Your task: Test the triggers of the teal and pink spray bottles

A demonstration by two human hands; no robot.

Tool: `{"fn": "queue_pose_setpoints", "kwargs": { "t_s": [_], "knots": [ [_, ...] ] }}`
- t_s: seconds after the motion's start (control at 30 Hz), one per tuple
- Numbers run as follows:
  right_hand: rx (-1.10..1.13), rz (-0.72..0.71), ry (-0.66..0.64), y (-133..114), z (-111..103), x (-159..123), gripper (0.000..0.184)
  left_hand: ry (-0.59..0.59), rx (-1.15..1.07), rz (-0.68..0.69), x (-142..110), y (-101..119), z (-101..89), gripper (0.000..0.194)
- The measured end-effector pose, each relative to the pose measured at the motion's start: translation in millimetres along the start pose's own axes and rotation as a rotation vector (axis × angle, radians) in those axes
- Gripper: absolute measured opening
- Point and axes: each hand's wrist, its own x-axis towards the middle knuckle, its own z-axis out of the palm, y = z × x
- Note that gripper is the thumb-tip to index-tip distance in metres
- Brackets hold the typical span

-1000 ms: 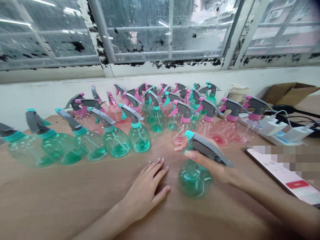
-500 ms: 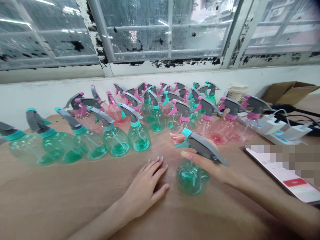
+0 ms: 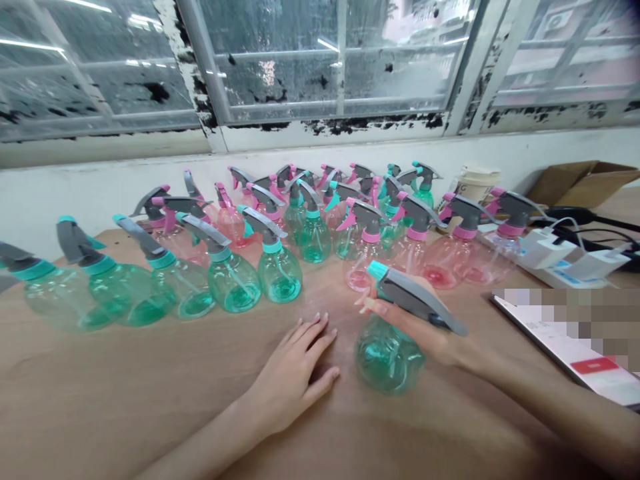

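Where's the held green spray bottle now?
Head view, just right of center: the green spray bottle is in the right hand, between the left hand and the phone, nearer the camera than the pink bottles.

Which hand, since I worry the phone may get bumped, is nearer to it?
The right hand: it is around the neck of a green spray bottle, left of the phone. The left hand lies on the table farther left, beyond the bottle.

It seemed a workroom: beyond the gripping right hand [image 3: 431,333], rows of spray bottles [image 3: 281,279] lined a brown table [image 3: 140,387] below stained windows [image 3: 300,67].
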Motion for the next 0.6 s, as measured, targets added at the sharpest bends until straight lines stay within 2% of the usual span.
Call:
{"fn": "queue_pose_setpoints", "kwargs": {
  "t_s": [0.1,0.2,0.37,0.6],
  "knots": [
    [0.046,0.073,-0.067,-6.2,-1.3,0.5,0.018,0.001,0.004,0.000,-0.5,0.1,0.1,0.051],
    [0.124,0.096,-0.104,-9.3,-1.3,0.5,0.027,0.006,0.001,-0.001,-0.7,0.3,-0.1,0.051],
    [0.267,0.069,-0.067,-6.8,1.8,-1.9,0.033,0.014,-0.008,-0.003,-0.3,0.6,0.5,0.050],
    [0.239,0.094,-0.059,-3.6,3.0,-3.0,0.036,-0.010,0.003,-0.008,-0.4,0.9,-0.7,0.051]
  ]
}}
